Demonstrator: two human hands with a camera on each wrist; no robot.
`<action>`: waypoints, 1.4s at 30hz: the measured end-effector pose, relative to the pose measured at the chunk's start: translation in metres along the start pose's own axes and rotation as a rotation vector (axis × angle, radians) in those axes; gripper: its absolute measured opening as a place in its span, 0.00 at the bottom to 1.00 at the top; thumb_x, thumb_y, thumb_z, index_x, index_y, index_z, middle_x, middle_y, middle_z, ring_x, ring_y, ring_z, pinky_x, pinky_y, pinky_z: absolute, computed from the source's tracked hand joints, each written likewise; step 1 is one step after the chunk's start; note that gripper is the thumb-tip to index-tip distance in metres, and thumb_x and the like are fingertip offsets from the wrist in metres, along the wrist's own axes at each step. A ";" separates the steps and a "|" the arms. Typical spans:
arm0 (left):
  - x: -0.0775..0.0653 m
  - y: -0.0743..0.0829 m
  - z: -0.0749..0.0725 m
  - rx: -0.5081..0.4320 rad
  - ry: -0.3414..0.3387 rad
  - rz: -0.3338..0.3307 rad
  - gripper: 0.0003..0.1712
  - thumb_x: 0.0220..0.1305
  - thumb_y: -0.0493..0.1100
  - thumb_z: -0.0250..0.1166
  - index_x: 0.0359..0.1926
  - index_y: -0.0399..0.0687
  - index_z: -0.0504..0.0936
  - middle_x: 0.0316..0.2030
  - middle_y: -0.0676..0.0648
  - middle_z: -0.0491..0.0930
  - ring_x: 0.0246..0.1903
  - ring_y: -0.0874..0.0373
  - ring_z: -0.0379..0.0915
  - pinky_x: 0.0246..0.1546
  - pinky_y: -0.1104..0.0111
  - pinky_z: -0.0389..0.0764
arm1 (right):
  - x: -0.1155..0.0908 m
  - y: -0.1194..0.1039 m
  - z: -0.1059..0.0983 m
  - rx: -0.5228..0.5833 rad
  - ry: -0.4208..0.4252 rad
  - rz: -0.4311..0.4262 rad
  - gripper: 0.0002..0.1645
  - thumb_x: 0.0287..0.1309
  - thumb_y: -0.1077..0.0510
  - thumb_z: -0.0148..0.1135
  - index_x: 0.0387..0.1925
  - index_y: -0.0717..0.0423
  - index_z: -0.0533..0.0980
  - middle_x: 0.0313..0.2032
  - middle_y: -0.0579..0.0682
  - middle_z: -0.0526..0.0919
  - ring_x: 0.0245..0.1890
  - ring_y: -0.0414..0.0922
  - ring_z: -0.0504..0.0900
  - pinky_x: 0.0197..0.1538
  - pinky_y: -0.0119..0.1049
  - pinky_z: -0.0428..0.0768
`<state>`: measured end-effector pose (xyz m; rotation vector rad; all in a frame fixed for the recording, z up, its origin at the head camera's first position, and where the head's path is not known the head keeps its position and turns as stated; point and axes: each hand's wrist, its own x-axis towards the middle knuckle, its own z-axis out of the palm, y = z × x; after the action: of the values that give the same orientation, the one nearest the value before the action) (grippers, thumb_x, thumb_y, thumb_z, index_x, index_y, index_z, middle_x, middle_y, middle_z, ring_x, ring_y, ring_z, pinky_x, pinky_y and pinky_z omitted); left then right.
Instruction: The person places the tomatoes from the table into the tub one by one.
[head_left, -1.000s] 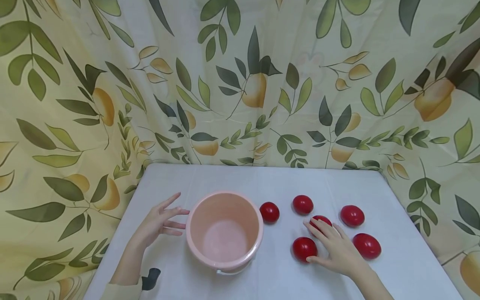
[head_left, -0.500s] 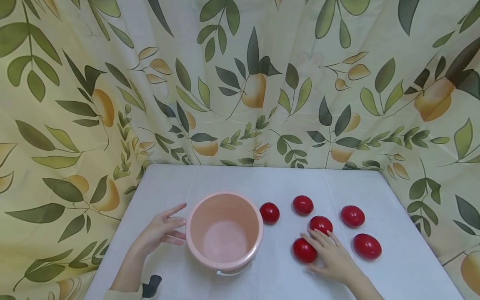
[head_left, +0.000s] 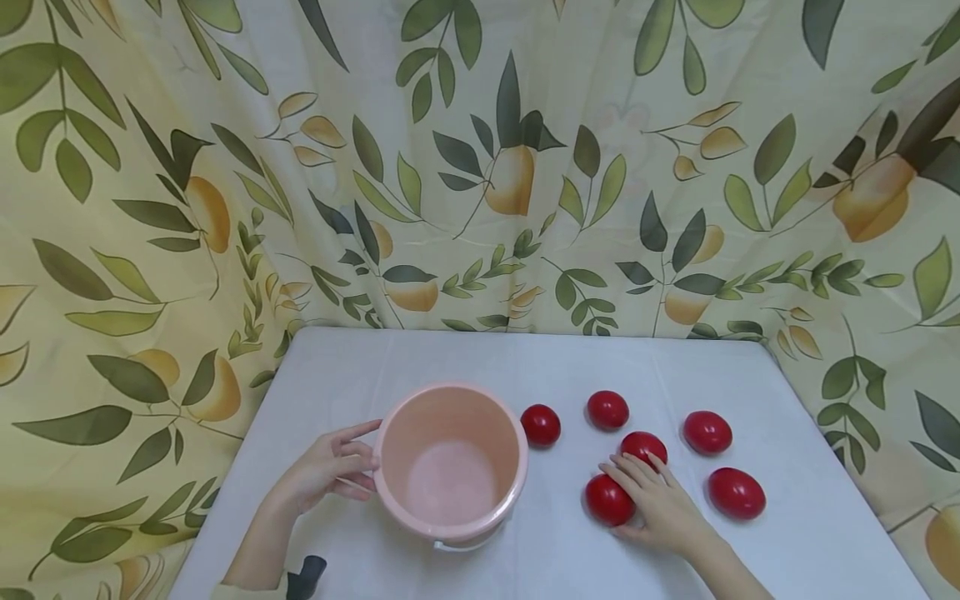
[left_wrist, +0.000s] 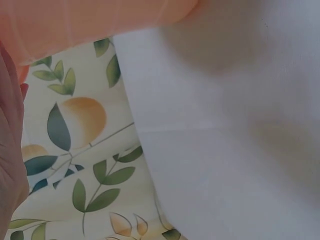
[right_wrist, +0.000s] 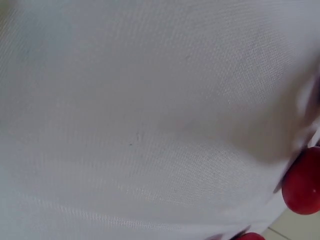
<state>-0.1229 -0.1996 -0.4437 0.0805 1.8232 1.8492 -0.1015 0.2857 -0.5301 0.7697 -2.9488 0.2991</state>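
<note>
I had the right hand (head_left: 662,507) curled round the nearest red ball (head_left: 604,500), the left hand (head_left: 328,467) loosely extended, touching the pink bucket (head_left: 450,417). Five other red balls (head_left: 737,493) lay beyond and beside the right hand, outside the bucket: barely begun, I judged. My right wrist view left that grip unclear.

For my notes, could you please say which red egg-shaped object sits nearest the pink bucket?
In the head view, the leftmost red object, beside the pink bucket; the other five lie farther right.
</note>
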 end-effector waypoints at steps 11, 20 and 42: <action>-0.002 0.000 0.003 0.001 0.014 0.001 0.44 0.56 0.36 0.64 0.68 0.36 0.51 0.33 0.43 0.78 0.26 0.52 0.81 0.30 0.57 0.83 | 0.005 0.005 0.003 -0.066 0.057 -0.102 0.50 0.20 0.39 0.78 0.51 0.55 0.74 0.48 0.52 0.76 0.52 0.52 0.71 0.66 0.52 0.56; 0.000 -0.002 0.003 0.008 0.035 -0.023 0.44 0.55 0.37 0.65 0.68 0.39 0.52 0.32 0.46 0.79 0.26 0.52 0.81 0.30 0.58 0.83 | 0.032 0.001 -0.020 -0.119 0.044 -0.142 0.51 0.17 0.40 0.79 0.52 0.54 0.74 0.46 0.52 0.77 0.49 0.52 0.73 0.55 0.58 0.69; -0.002 -0.003 0.005 -0.003 0.061 -0.014 0.42 0.56 0.35 0.64 0.68 0.38 0.52 0.31 0.47 0.77 0.25 0.53 0.81 0.30 0.57 0.83 | 0.146 -0.079 -0.108 -0.097 0.172 -0.401 0.47 0.26 0.39 0.75 0.53 0.52 0.71 0.48 0.51 0.76 0.50 0.49 0.71 0.54 0.49 0.73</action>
<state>-0.1183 -0.1964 -0.4452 0.0103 1.8571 1.8642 -0.1867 0.1715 -0.3929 1.2228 -2.5525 0.1795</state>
